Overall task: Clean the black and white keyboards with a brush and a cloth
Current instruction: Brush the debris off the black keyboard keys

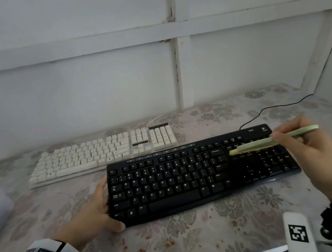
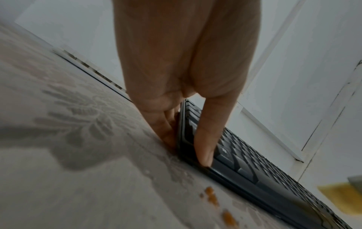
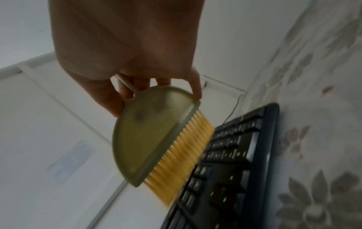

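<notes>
- Mid-clean, a person's right hand (image 1: 312, 157) pinches a green brush (image 1: 274, 140) by its flat back, yellow bristles (image 3: 182, 156) meeting the upper keys at the right end of the black keyboard (image 1: 191, 176).
- Left hand (image 1: 94, 214) braces the black keyboard's left end: thumb (image 2: 205, 139) lies along its near corner, the other fingers press its side edge, none curled round it.
- White keyboard (image 1: 99, 153) lies just behind the black keyboard, towards the wall, untouched.
- Both sit on a flowered tablecloth (image 1: 242, 212); orange crumbs (image 1: 138, 250) lie on it in front of the black keyboard.
- No cloth for wiping shows in any view.
- Judged by looks, the black keyboard is a light, stiff slab that could skid on the tablecloth, so holding it at an end edge makes sense.
- Bristles appear soft and springy; the brush is best held by its rigid plastic back.
- Keycaps may snag or lift under hard strokes.
</notes>
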{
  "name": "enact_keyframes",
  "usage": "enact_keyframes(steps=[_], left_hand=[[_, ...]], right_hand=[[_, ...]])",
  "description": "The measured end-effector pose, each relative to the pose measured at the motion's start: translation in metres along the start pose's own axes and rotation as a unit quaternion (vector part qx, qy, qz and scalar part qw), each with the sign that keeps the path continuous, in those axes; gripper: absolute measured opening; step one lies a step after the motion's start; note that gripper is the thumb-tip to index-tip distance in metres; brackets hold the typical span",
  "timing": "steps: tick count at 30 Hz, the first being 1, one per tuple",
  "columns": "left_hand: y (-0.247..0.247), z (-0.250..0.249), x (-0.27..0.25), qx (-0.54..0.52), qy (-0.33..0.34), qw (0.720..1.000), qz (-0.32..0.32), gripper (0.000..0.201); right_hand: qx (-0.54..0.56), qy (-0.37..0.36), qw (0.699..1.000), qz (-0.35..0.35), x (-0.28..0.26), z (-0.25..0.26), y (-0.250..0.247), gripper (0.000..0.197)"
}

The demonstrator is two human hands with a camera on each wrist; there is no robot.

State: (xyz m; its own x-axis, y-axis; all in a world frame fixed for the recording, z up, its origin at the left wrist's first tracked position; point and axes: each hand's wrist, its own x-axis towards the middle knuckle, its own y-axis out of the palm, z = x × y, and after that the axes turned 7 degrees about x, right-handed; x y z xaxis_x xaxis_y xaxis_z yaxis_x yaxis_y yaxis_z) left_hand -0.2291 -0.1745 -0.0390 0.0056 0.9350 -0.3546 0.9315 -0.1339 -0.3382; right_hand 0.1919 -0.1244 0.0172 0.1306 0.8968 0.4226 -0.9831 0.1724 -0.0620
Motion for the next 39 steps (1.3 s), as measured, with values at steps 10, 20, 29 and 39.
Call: enact_keyframes(steps=[10,20,29,39], left_hand=[[0.002,-0.004,-0.002,0.003,-0.006,1.000,-0.009,0.132],[0.004,-0.007,-0.003,0.003,-0.004,1.000,-0.011,0.132],[0.003,-0.008,-0.005,0.003,-0.010,1.000,-0.005,0.133],[0.007,-0.013,-0.008,0.079,0.005,0.996,-0.027,0.114]], right_hand=[[-0.059,-0.003,0.998,-0.005,0.013,-0.014,-0.031,0.015],[-0.097,0.027,0.994,-0.050,0.028,-0.010,-0.057,0.019],[-0.051,-0.017,0.998,0.014,-0.023,0.049,0.056,0.015],[-0.147,0.012,0.963,0.227,-0.094,0.068,0.212,0.013]])
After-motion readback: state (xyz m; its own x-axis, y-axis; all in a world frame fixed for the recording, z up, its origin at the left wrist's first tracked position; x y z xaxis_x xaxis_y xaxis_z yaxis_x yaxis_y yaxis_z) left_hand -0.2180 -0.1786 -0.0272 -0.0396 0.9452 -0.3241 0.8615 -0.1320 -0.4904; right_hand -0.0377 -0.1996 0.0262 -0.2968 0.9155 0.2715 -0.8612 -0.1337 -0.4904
